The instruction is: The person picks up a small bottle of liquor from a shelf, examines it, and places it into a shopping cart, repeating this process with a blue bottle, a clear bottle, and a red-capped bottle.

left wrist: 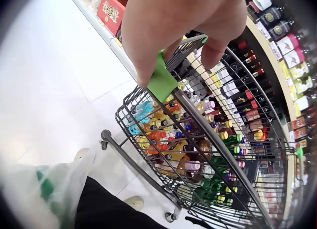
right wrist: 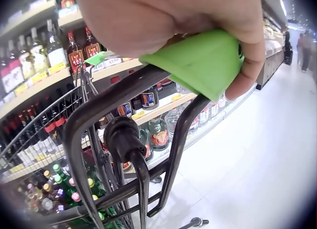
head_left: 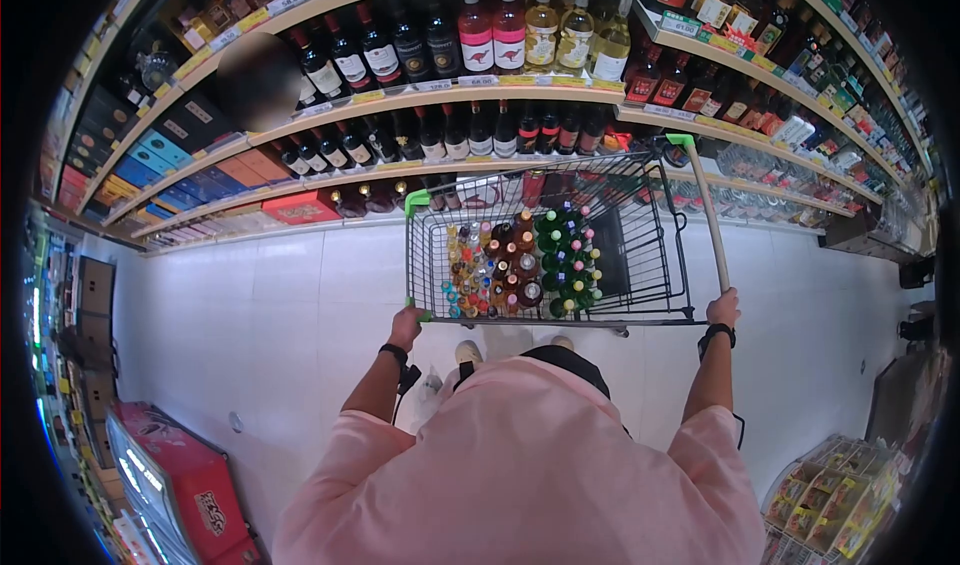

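A wire shopping cart stands sideways before the person, loaded with several rows of bottles, among them green ones with coloured caps. The left hand grips the near corner of the cart's far end. In the left wrist view its fingers bend round a green plastic corner piece. At the other end, the right hand holds the near end of the push handle. The right wrist view shows those fingers curled over a green end cap on the black frame.
Shelves of wine bottles curve along the cart's far side. A red freezer-like case stands behind at lower left, a wire rack of packets at lower right. A translucent bag hangs near the person's leg. People stand down the aisle.
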Demonstrator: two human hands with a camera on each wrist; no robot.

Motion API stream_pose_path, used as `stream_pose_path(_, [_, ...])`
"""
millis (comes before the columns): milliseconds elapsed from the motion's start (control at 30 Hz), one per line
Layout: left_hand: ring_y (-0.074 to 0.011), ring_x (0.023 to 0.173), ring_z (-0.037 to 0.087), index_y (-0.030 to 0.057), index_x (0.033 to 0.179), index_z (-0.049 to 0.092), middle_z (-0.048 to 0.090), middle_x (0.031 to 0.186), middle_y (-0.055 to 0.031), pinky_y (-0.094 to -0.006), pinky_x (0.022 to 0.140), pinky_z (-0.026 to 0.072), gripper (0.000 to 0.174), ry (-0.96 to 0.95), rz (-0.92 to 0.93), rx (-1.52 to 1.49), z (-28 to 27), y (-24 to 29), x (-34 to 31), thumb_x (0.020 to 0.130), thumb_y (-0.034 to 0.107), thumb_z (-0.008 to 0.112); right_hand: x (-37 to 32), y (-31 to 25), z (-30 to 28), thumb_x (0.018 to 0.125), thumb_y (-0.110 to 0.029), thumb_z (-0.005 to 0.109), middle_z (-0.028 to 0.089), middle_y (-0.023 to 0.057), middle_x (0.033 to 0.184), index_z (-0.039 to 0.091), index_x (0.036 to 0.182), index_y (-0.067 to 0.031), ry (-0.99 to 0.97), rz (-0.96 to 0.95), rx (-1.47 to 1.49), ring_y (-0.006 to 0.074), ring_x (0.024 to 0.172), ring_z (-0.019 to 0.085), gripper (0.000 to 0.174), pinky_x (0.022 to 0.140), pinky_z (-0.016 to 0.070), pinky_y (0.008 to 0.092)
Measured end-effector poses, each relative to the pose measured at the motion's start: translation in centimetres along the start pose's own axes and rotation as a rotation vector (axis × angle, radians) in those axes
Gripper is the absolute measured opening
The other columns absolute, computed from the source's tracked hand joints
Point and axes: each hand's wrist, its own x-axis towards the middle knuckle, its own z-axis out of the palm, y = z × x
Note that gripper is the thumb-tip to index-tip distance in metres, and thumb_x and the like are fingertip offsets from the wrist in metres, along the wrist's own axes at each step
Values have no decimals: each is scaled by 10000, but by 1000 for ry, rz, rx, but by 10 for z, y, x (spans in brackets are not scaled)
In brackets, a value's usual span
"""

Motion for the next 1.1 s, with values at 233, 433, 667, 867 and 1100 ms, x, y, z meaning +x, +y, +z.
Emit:
stream_pose_path(233, [-113,727,510,62,1484,348,609,1085,-90,-268,586,401,745,63,-138,-9,1,8,0,806,157,642,21,4,16,859,-36,485,578,223,1204,414,1245,-63,-12,-100,-21,464,1112,554,393,972,449,522])
stream_pose_path(433, [-349,1331,350,110,1534,239,410,1453,-181,-499,1035,353,821,-18,-190,-85,-5,26,-22,834,224,651,23,5,16,827,0,532,621,211,1163,465,1251,-70,17,-42,23,416,1092,604,435,948,483,478])
stream_pose_path(667, [-364,1311,387,114,1505,317,440,1437,-150,-480,1000,415,693,-66,-161,-195,-19,11,-27,893,237,619,-89,-69,-17,808,-75,578,556,140,1211,532,1238,-134,349,5,49,388,1139,516,436,903,456,539])
stream_pose_path(867, [-227,1033,564,104,1315,527,573,1157,-52,-391,885,495,419,-160,-229,-285,-41,5,-45,904,171,571,-151,-102,29,782,-27,585,707,168,826,704,845,-23,152,-232,296,326,829,693,135,775,537,397])
stream_pose_path(1100, [-171,817,618,60,1092,600,622,909,-44,-304,698,504,261,22,-226,-294,-70,-4,-58,832,80,587,-184,-110,95,811,40,572,668,87,693,649,822,-8,-339,-283,739,167,588,644,92,536,514,290])
